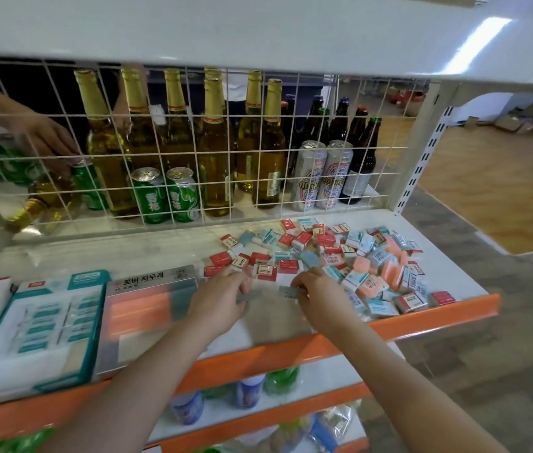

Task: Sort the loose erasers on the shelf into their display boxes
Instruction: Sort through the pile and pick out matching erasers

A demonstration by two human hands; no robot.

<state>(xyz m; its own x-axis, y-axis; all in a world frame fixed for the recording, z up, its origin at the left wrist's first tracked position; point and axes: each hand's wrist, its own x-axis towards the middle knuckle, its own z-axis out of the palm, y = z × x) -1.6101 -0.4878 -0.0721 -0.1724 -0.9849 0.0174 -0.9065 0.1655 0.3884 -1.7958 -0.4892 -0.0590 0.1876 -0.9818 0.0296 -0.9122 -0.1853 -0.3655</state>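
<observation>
Both hands sit at the near left edge of the loose erasers (340, 259) heaped on the shelf (454, 279). Left hand (217, 299) pinches a grey-blue eraser (248, 296); right hand (319, 297) pinches another (289, 291). Display boxes (147, 318) lie leftward, nearer the left hand.

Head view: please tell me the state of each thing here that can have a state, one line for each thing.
Left hand: pinches a grey-blue eraser.
Right hand: pinches a grey-blue eraser.
Eraser pile: loose, unsorted on the shelf.
Teal box: open, partly filled.
Orange box: open; contents blurred.
Green cans: upright, unopened.
Bottle: lying on its side behind the grid.
</observation>
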